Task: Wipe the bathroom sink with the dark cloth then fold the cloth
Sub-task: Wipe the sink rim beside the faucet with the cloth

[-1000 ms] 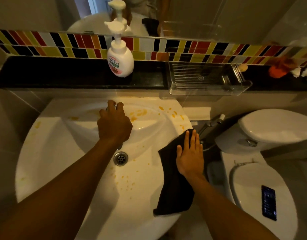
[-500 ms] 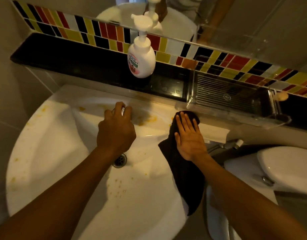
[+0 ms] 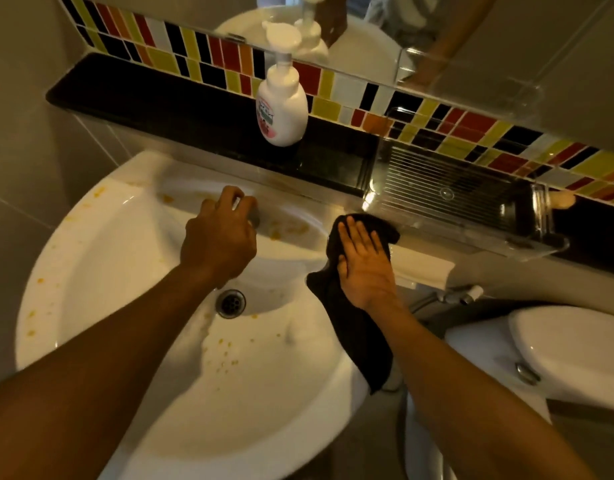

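The white bathroom sink fills the lower left, spotted with orange-yellow stains around the drain and along its back rim. The dark cloth lies over the sink's right rim, its lower end hanging off the edge. My right hand presses flat on the cloth's upper part, fingers straight and together, near the sink's back right corner. My left hand is curled around the tap at the back of the basin, and the tap is almost fully hidden under it.
A white pump soap bottle stands on the black ledge behind the sink. A clear plastic rack sits on the ledge to the right. The toilet cistern is at the lower right, a mirror above the coloured tiles.
My right hand has slid the cloth up along the sink's right rim toward the back corner. My left hand stays on the tap. The view has tilted and shifted left.
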`<action>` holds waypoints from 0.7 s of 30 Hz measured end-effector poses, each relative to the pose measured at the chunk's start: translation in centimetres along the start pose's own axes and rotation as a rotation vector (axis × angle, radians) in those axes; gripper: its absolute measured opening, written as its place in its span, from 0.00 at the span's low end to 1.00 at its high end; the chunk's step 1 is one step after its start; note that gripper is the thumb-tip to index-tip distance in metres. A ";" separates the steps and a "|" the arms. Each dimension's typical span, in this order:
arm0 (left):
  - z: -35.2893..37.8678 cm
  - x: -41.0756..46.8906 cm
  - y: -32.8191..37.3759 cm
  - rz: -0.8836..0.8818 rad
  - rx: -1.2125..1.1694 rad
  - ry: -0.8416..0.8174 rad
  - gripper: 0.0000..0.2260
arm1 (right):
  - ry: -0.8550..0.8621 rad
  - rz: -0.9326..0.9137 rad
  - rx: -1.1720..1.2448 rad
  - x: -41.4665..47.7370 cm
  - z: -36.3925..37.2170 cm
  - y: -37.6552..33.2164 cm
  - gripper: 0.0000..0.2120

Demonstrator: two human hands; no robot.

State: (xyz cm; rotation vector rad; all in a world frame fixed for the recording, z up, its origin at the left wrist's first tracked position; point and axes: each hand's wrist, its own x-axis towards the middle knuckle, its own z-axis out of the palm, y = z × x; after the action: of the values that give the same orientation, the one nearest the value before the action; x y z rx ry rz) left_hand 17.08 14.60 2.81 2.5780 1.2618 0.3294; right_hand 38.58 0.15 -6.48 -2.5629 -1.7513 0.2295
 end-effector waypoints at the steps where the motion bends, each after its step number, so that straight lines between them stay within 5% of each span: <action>1: -0.1 -0.1 0.1 -0.009 -0.005 -0.008 0.14 | -0.005 0.032 0.028 -1.4 0.0 0.0 0.28; 13: -0.9 -0.1 0.6 -0.022 0.004 -0.025 0.13 | 0.060 0.376 0.286 -18.7 3.2 -6.8 0.29; 21: -0.3 -0.6 0.4 0.002 -0.007 -0.017 0.13 | 0.034 0.325 0.153 -13.4 3.1 -3.8 0.28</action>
State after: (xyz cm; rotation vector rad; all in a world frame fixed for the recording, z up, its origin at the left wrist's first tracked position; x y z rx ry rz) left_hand 16.97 13.95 3.14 2.5709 1.2498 0.3109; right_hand 29.88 -11.03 -7.69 -2.7039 -1.2443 0.3114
